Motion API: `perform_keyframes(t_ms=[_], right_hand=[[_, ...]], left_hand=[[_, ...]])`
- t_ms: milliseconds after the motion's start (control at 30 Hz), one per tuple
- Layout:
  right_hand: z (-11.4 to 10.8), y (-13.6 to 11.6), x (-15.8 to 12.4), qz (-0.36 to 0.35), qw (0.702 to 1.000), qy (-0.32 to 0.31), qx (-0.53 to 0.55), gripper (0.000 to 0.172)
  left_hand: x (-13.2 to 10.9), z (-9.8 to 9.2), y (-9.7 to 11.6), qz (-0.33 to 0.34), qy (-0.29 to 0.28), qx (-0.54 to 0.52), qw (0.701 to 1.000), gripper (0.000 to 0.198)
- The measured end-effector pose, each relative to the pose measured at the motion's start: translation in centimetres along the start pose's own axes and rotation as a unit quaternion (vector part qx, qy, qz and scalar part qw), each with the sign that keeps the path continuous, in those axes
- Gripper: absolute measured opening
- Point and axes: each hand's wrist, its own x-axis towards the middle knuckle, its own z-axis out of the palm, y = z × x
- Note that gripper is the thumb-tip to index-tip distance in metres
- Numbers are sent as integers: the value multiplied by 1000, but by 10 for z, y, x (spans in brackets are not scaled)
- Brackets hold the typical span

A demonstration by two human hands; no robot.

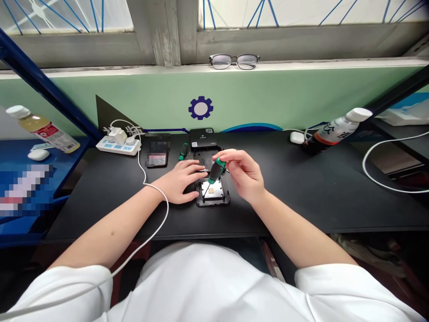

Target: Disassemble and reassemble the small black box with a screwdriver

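Note:
My right hand (246,174) grips the green and black handle of a screwdriver (217,170). Its thin shaft slants down and left to the opened black device (224,201), near the left side of a silver plate (218,185) with a small tan square on it. My left hand (182,181) lies with fingers spread along the device's left edge, the fingertips touching or just over it. A second green and black screwdriver (183,152) lies just beyond my left hand. Behind the device is a black box-shaped cover (203,137) with a white label.
A white power strip (119,145) with plugs stands at the back left, beside a dark flat item (157,152). Its white cable (164,214) crosses my left forearm. A dark drink bottle (338,129) and white earbud case (296,137) are at the right; glasses (234,61) rest on the ledge.

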Motion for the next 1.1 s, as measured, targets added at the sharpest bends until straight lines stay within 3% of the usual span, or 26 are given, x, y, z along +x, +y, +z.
perform_keyframes(t_ms=[167, 333, 500, 767, 900, 967, 1100], right_hand=[[-2, -1, -1, 21, 998, -14, 57, 38], [0, -3, -2, 23, 997, -43, 54, 24], [-2, -5, 0, -19, 998, -17, -56, 22], [6, -12, -4, -77, 995, -49, -27, 20], [8, -10, -9, -52, 998, -37, -10, 42], [8, -8, -10, -39, 998, -47, -19, 43], [5, -10, -7, -141, 979, -71, -130, 41]], left_hand=[[2, 3, 4, 1, -8, -6, 1000, 67], [2, 6, 0, -12, -14, -14, 1000, 69], [3, 8, 9, 13, 16, -26, 999, 40], [6, 14, 16, 68, 75, -36, 994, 16], [6, 18, 15, 68, 99, -35, 992, 15], [5, 19, 14, 63, 96, -38, 993, 11], [5, 18, 16, 57, 78, -58, 994, 8]])
